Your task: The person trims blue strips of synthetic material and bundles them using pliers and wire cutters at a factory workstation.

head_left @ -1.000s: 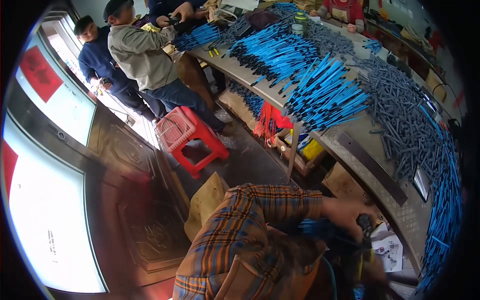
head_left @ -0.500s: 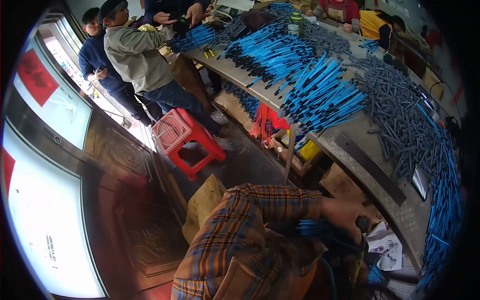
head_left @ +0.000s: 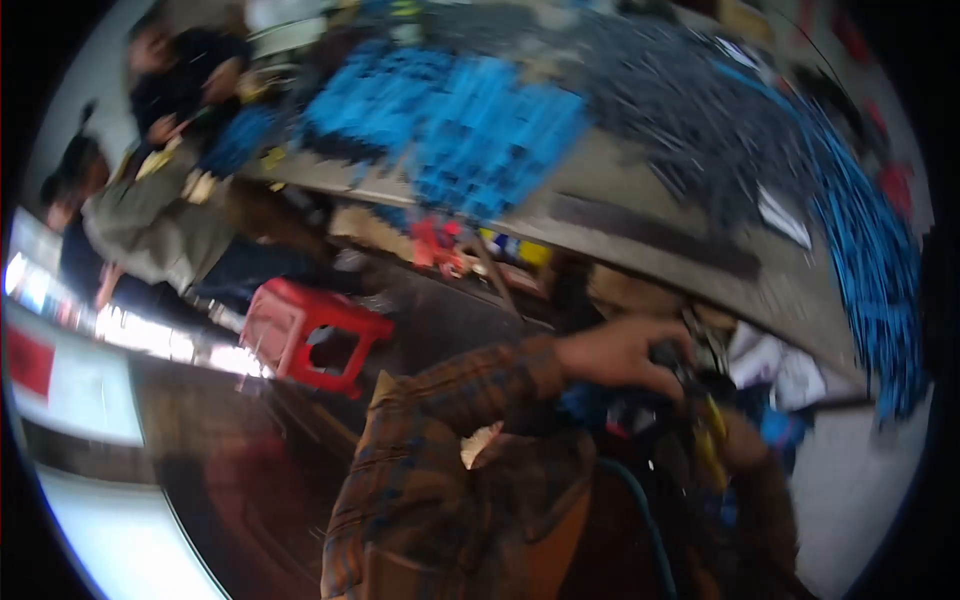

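Motion blurs the whole view. My left hand (head_left: 622,354), reaching out of a brown plaid sleeve, curls its thumb and fingers around a small dark piece (head_left: 665,352) whose kind I cannot make out. Just below and to the right, my right hand (head_left: 745,442) is closed beside a yellow-handled tool (head_left: 712,440) and seems to grip it; its far end is lost in shadow. The two hands are close together, in front of the table edge. Some blue sticks (head_left: 578,402) show under my left wrist.
The long table (head_left: 820,330) carries piles of blue sticks (head_left: 500,130) and dark grey pieces (head_left: 670,110). More blue strips (head_left: 880,290) hang over its right end. A red stool (head_left: 315,335) stands at left, near a person in a beige jacket (head_left: 160,215). White paper (head_left: 775,365) lies below the table.
The view has swung to the right, so table, stool and people appear further left and lower. My left hand now shows higher and further left, and my right hand has come into sight.
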The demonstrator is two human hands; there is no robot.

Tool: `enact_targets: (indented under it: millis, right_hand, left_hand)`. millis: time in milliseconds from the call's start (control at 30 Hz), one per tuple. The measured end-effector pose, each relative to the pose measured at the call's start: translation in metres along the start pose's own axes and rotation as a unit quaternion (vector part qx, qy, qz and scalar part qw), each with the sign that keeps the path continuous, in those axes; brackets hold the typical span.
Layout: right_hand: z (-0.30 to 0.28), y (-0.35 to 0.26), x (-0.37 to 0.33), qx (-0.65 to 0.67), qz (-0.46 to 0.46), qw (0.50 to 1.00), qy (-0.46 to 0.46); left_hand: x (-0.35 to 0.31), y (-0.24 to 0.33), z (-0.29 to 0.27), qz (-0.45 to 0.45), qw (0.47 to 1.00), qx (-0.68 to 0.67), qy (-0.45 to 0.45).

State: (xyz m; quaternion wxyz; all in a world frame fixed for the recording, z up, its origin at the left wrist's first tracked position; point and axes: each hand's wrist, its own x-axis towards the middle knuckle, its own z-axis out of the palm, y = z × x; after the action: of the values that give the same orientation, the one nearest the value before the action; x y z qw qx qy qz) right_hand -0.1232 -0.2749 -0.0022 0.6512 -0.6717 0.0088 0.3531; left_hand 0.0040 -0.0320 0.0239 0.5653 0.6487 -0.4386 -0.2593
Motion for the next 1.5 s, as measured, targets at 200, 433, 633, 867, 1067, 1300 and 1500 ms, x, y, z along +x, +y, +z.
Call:
enact_targets:
  millis: [200, 433, 633, 867, 1067, 1300, 1500]
  right_hand:
    - [0.003, -0.056, -0.005, 0.014, 0.018, 1.0, -0.018]
    - [0.043, 0.031, 0.017, 0.471, 0.011, 0.848, -0.242]
    - [0.01, -0.006, 0.01, 0.248, -0.077, 0.945, -0.198]
    - [0.001, -0.015, 0.002, 0.194, 0.039, 0.974, -0.111]
    - [0.01, -0.041, -0.014, -0.041, -0.105, 0.994, -0.013]
    - [0.006, -0.027, 0.001, 0.137, 0.001, 0.987, -0.088]
    - [0.034, 0.049, 0.029, 0.515, -0.087, 0.792, -0.317]
  left_hand:
    - [-0.007, 0.005, -0.016, -0.078, 0.994, -0.064, 0.038]
    - [0.004, 0.01, -0.012, -0.064, 0.997, -0.031, -0.042]
    - [0.002, 0.003, -0.006, -0.076, 0.995, -0.049, 0.048]
    - [0.006, 0.001, -0.009, -0.122, 0.988, -0.084, -0.031]
    - [0.009, -0.003, -0.007, -0.089, 0.992, -0.085, -0.014]
    - [0.007, -0.005, -0.008, -0.132, 0.977, -0.167, -0.008]
    - [0.011, -0.001, -0.009, -0.052, 0.996, -0.051, -0.059]
